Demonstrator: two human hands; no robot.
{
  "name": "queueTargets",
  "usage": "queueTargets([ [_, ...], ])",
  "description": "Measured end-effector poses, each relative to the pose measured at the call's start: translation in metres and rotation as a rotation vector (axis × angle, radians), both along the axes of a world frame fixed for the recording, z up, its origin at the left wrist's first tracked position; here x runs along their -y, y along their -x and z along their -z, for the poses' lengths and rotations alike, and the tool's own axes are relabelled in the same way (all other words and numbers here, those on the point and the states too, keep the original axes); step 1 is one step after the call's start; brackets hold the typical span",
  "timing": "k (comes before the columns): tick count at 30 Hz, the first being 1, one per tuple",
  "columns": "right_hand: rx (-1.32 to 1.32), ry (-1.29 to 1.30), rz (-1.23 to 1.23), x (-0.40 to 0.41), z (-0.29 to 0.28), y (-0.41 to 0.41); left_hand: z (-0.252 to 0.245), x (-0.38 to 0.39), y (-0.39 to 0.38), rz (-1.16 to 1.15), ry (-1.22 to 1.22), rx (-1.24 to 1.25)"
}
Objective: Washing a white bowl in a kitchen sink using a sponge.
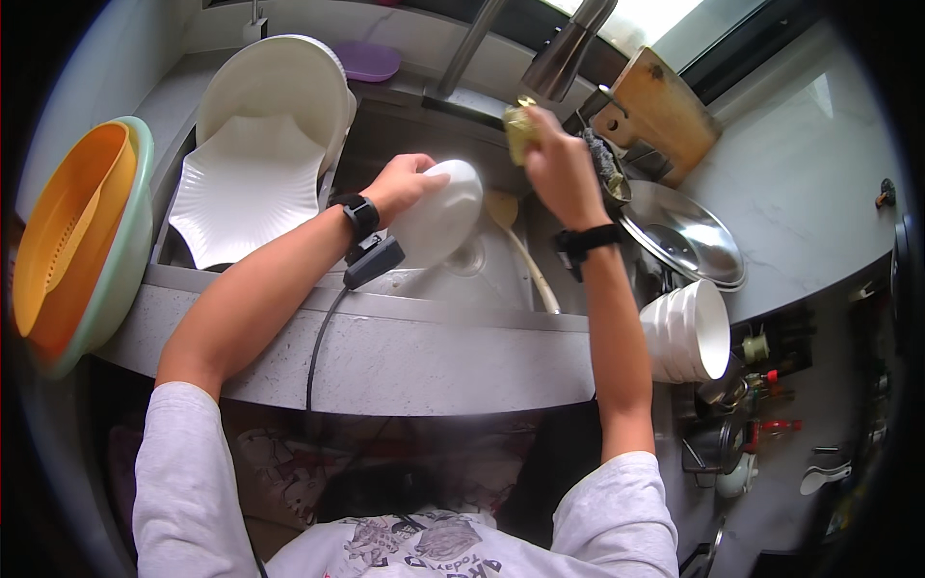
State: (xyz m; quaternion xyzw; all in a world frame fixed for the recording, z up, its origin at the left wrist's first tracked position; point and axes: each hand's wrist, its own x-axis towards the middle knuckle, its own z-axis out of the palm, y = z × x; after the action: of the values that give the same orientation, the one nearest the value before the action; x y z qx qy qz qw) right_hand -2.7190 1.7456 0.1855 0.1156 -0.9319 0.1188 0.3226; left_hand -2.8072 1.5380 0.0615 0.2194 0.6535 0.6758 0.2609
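My left hand [401, 189] grips the rim of a white plate [439, 213], tilted over the steel sink [498, 292]. Up and to the right, below the tap's spray head [560, 61], my right hand [560, 162] holds a yellowish-green scrubbing cloth or sponge [519, 134]; motion blurs it. Beneath the hands a spatula [522, 246] with a pale handle leans in the basin. Bands with small devices sit on both wrists, and a cable hangs from the left one.
Left of the basin stand a scalloped white dish [249, 191] and a large round white plate [271, 87]. Orange and green plastic basins [79, 231] sit farther left. On the right are stacked white bowls [683, 332], a steel lid [686, 231] and a wooden cutting board [657, 108].
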Motion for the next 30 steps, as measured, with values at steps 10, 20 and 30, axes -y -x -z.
queueTargets([
  [10, 0.343, 0.208, -0.168, 0.033, 0.084, 0.009, 0.006, -0.002, 0.006, -0.139, -0.151, 0.198],
  [20, 0.214, 0.165, -0.276, 0.028, 0.095, 0.014, 0.008, 0.002, 0.019, -0.277, -0.233, 0.267],
  [30, 0.154, 0.194, -0.136, 0.022, 0.108, 0.013, 0.002, 0.006, 0.016, -0.293, -0.180, 0.192],
])
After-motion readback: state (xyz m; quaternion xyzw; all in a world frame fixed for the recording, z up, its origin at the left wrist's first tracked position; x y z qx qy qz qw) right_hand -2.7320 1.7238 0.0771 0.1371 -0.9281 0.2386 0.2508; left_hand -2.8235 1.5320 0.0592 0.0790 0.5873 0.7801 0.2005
